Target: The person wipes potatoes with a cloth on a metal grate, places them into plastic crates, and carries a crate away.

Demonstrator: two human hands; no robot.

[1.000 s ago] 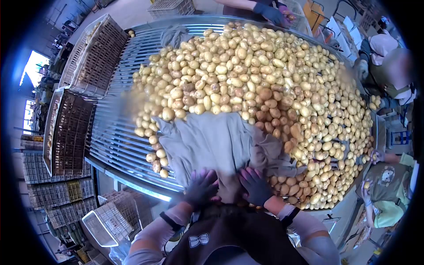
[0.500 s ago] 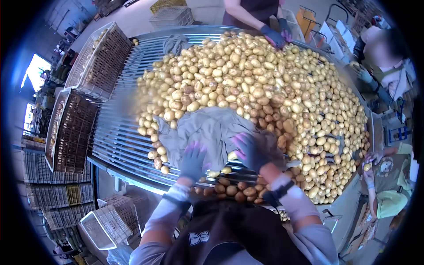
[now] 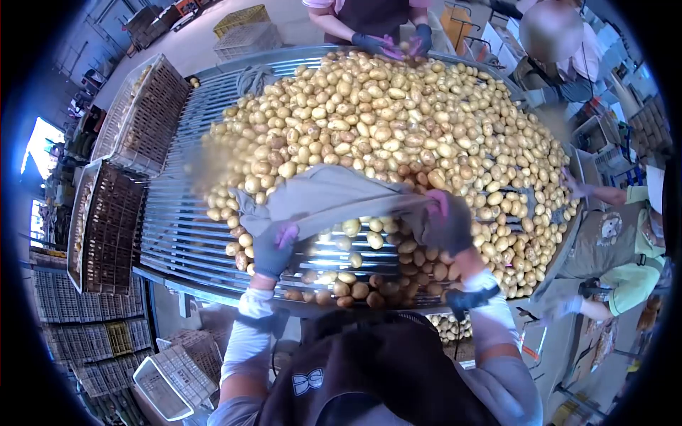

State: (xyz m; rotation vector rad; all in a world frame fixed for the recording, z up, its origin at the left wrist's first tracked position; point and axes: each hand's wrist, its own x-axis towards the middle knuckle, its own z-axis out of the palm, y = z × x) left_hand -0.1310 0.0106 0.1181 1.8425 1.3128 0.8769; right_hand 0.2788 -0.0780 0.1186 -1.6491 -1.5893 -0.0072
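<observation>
A grey cloth is being held across mid-frame, long axis sideways, its ends being clamped in the left hand and right hand, potatoes beneath.

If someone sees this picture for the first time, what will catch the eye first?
A huge heap of yellow potatoes covers the slatted metal table at centre. In front of it, the left hand and right hand hold up a grey cloth at the near edge.
</observation>
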